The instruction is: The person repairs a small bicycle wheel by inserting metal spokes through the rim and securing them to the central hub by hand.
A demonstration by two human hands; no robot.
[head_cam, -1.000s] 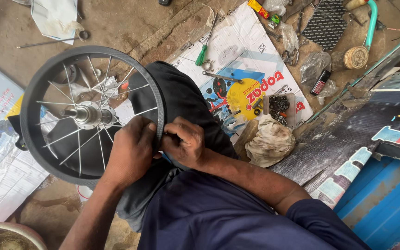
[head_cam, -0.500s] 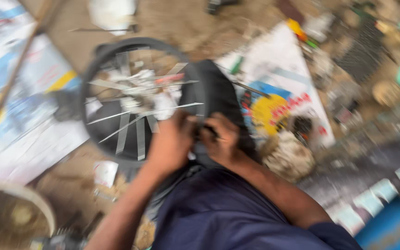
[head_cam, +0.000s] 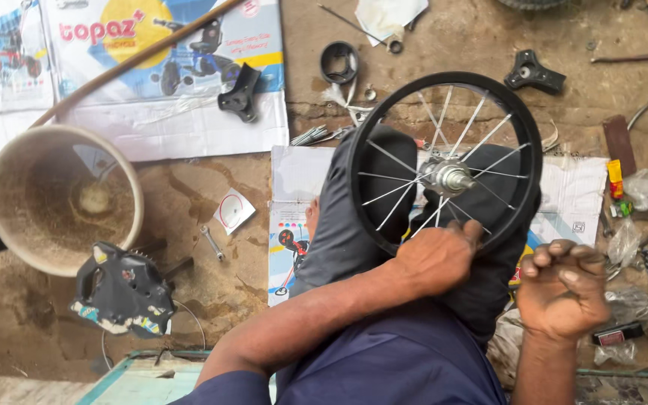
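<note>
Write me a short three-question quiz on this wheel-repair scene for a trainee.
1. True or false: the left hand rests on the rim of the spoked wheel.
2. What does the right hand do? A) grips the wheel B) is clenched, off the wheel C) holds pliers
3. Fill in: left of the wheel, on the ground, stands a round ____.

Key
1. True.
2. B: it is a closed fist beside the wheel.
3. Basin.
</note>
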